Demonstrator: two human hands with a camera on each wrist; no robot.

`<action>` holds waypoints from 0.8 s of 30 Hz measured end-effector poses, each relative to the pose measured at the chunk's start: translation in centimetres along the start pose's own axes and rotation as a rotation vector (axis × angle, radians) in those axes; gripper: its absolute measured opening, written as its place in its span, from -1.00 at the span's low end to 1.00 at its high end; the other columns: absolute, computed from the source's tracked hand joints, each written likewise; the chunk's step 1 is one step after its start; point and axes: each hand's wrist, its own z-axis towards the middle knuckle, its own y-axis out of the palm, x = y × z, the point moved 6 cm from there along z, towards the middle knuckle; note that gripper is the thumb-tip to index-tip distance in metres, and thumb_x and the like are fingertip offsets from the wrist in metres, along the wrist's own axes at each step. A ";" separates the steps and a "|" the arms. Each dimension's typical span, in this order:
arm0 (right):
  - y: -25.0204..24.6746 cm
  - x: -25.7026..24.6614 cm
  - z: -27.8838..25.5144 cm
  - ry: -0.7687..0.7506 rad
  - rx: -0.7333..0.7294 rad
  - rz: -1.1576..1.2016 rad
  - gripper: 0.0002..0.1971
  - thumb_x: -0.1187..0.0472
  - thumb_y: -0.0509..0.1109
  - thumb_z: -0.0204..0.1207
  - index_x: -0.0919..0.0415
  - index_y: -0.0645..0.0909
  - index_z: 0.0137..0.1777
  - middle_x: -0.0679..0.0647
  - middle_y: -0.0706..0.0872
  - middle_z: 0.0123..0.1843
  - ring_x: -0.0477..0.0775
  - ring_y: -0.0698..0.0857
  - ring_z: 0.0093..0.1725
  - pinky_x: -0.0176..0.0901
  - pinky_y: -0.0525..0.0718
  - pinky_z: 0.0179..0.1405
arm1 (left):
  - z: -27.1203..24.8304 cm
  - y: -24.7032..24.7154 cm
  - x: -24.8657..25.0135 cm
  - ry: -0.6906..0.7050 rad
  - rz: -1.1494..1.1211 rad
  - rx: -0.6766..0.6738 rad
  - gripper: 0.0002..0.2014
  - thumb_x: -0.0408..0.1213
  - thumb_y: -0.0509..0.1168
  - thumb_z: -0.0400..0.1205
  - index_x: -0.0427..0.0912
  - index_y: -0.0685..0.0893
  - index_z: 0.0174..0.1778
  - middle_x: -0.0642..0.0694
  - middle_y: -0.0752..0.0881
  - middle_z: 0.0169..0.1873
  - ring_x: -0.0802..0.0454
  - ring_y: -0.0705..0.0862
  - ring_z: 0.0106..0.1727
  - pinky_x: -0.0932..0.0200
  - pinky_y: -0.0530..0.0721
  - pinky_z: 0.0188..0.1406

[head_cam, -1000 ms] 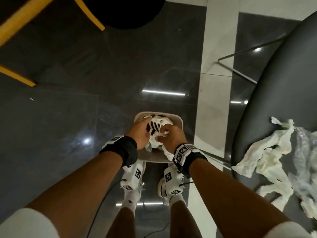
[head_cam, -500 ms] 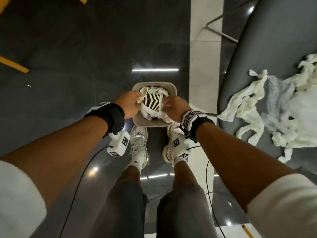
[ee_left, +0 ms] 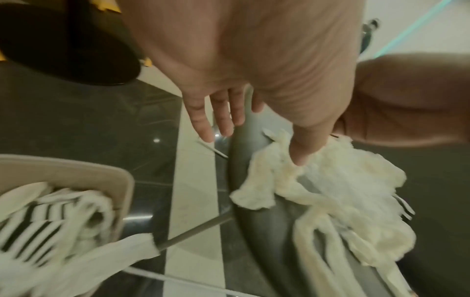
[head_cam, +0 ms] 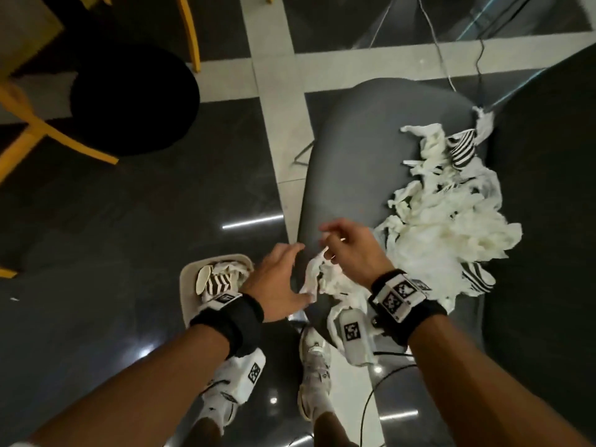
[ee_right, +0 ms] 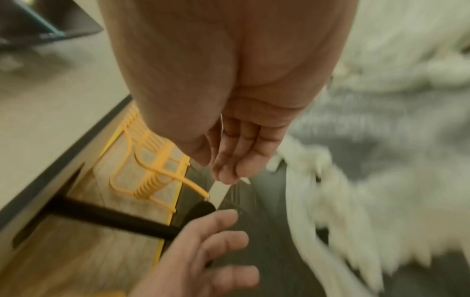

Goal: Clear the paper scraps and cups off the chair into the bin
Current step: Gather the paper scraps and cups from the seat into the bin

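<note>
Grey chair (head_cam: 342,150) seat, right of frame, w/ the big heap of paper scraps (head_cam: 448,227) spread across its right half; a smaller clump hangs at the near-left edge. Bin (head_cam: 188,285) sits on the floor just left of the chair, already holding a striped cup (head_cam: 221,283) & some paper. On the chair, one striped cup (head_cam: 464,146) lies tipped at the far end of the heap; another striped bit pokes out at the near-right edge, prob a cup but mostly buried.

Handling, as a guess: scraps are light, soft, limp; they'll trail & shed, so bunch a fistful from the thick middle, not the strands. Cups are light & crushable; take by the wall.

Left hand (head_cam: 280,282): fingers spread wide, holding nothing, thumb touching the near clump. Right hand (head_cam: 351,250): fingers pinch a strip of that clump.

Hard to tell: right wrist view v. blurred; more cups under the heap can't be ruled out.
</note>
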 end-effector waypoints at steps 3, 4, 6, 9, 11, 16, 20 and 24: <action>-7.2 1.2 1.1 0.014 0.104 -0.011 -0.83 0.26 0.27 0.63 0.01 0.68 -0.01 0.05 0.82 -0.18 -0.01 0.73 -0.35 -0.11 0.66 -0.26 | 2.0 3.6 5.2 0.043 0.151 -0.045 0.22 0.18 0.60 0.24 0.22 -0.05 0.70 0.15 0.01 0.63 -0.13 0.24 0.64 -0.18 0.52 0.48; -9.1 1.8 1.3 0.020 0.128 -0.031 -0.84 0.24 0.27 0.62 0.00 0.67 -0.02 0.02 0.82 -0.18 0.00 0.75 -0.34 -0.05 0.70 -0.24 | 2.6 5.0 6.1 0.018 0.204 -0.072 0.26 0.17 0.61 0.21 0.27 -0.12 0.69 0.16 -0.07 0.66 -0.15 0.17 0.65 -0.23 0.52 0.45; -11.9 3.0 1.6 0.021 0.149 -0.108 -0.85 0.16 0.28 0.55 -0.02 0.68 -0.03 -0.04 0.82 -0.18 0.04 0.80 -0.26 0.06 0.78 -0.10 | 3.6 7.3 6.5 -0.057 0.337 -0.108 0.27 0.12 0.62 0.22 0.27 -0.14 0.69 0.08 -0.14 0.69 -0.20 0.09 0.62 -0.30 0.54 0.40; -13.0 3.1 1.3 -0.031 0.073 -0.390 -0.82 0.14 0.35 0.56 0.06 0.68 0.12 0.00 0.78 0.00 0.11 0.78 -0.03 -0.02 0.71 0.12 | 5.3 8.2 6.0 -0.092 0.414 -0.052 -0.17 -0.10 0.59 0.38 0.06 0.34 0.55 -0.06 0.18 0.55 -0.23 0.28 0.47 -0.19 0.65 0.23; -11.9 2.3 0.7 -0.139 -0.071 -0.606 -0.60 0.07 0.46 0.52 0.06 0.59 0.36 0.07 0.64 0.28 0.15 0.71 0.17 -0.08 0.65 0.20 | 6.2 7.5 6.0 -0.065 0.300 0.005 -0.60 -0.33 0.44 0.52 -0.05 0.58 0.27 -0.09 0.43 0.35 -0.21 0.47 0.37 -0.07 0.61 0.23; -6.6 4.0 -0.8 -0.169 -0.389 -1.122 0.19 -0.18 0.65 0.22 -0.07 -0.04 0.72 0.13 0.03 0.76 0.33 0.20 0.69 0.24 0.45 0.53 | 6.8 4.8 6.9 -0.020 0.187 0.103 -0.82 -0.48 0.32 0.55 -0.17 0.67 0.02 -0.15 0.66 0.08 -0.15 0.64 0.14 0.08 0.58 0.12; -4.3 5.2 0.1 -0.112 -0.317 -1.000 -0.25 0.22 0.45 0.50 0.05 0.18 0.65 0.29 0.47 0.51 0.38 0.58 0.42 0.17 0.65 0.31 | 5.7 4.0 6.8 -0.001 0.108 0.125 -0.85 -0.50 0.32 0.57 -0.19 0.69 -0.03 -0.07 0.68 -0.05 -0.03 0.63 -0.03 0.30 0.49 -0.12; -2.0 5.2 0.1 -0.028 -0.237 -0.748 -0.76 0.27 0.27 0.60 0.18 0.73 0.16 0.19 0.79 0.13 0.27 0.74 0.15 -0.09 0.65 0.10 | 3.6 3.3 3.3 -0.100 -0.077 0.186 -0.84 -0.41 0.38 0.57 -0.05 0.66 -0.05 0.01 0.76 -0.09 0.02 0.70 -0.08 0.35 0.53 -0.20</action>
